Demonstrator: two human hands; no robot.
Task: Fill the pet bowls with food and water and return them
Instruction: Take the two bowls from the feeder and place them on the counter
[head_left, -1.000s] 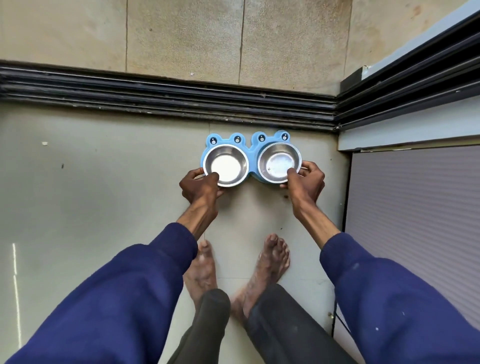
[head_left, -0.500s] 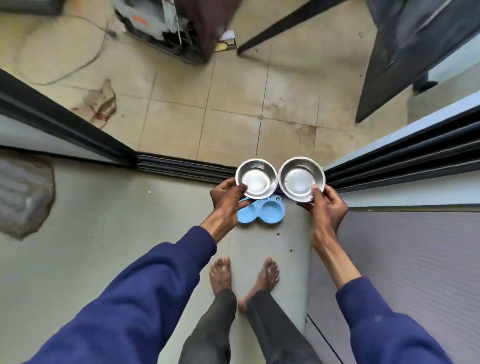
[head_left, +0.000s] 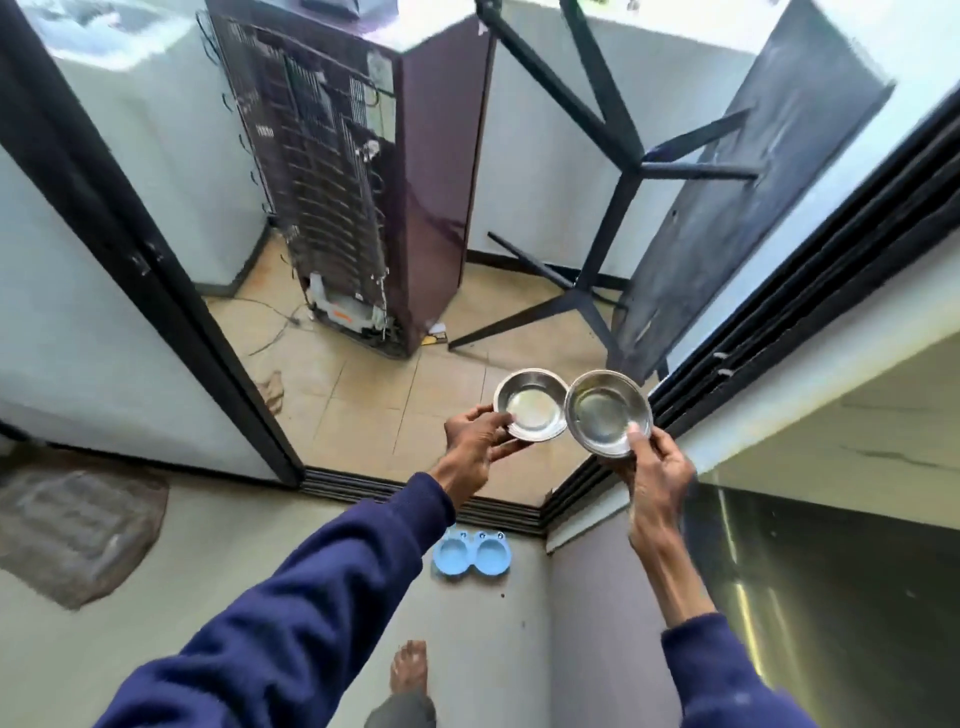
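Note:
I hold two empty steel pet bowls up in front of me. My left hand (head_left: 475, 441) grips the left steel bowl (head_left: 530, 404) by its near rim. My right hand (head_left: 657, 467) grips the right steel bowl (head_left: 605, 410), thumb inside its rim; this bowl overlaps the left one slightly. The blue plastic bowl holder (head_left: 471, 553) lies on the floor below, by the sliding-door track, both its round wells vacant.
A sliding-door track (head_left: 498, 512) crosses the floor ahead. Beyond it stand the back of a maroon fridge (head_left: 363, 171), a black metal stand (head_left: 618, 171) and a leaning dark board (head_left: 727, 208). A brown mat (head_left: 72, 525) lies at left. My bare foot (head_left: 410, 670) is below.
I lifted both steel bowls out of the blue holder and stood up; the bowls rose well above the floor and the view tilted up toward the doorway.

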